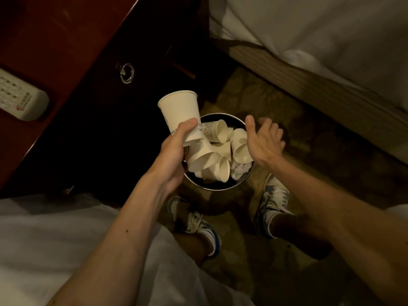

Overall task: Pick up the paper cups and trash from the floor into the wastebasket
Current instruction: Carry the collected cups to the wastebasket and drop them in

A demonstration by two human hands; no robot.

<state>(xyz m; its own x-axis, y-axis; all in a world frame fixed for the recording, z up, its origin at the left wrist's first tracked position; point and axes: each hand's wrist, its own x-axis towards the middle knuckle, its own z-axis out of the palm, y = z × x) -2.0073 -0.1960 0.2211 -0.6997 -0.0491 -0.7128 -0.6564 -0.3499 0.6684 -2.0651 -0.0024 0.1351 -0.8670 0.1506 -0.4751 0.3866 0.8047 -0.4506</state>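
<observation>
Head view.

- Left hand: fingers and thumb wrapped round a white paper cup, which tilts with its mouth up and away; a second cup pokes out below the same grip, mouth down toward the basket. Held above the left rim.
- Right hand: back to the camera, thumb raised, fingers loosely bent, gripping nothing; it hangs over the right rim.
- Wastebasket: round, dark inside, metal rim, standing on the floor between the two hands.
- Binned cups: several white ones lying on their sides inside, mouths pointing various ways, one partly under the right hand.
- Crumpled white trash: inside, against the near right wall.
- Floor: patterned carpet.
- Sneakers: a pair, planted just near of the basket.
- Nightstand: dark wood surface, left; ring pull on its front.
- White keypad device: lying on that surface.
- Bed: white linen, upper right.
</observation>
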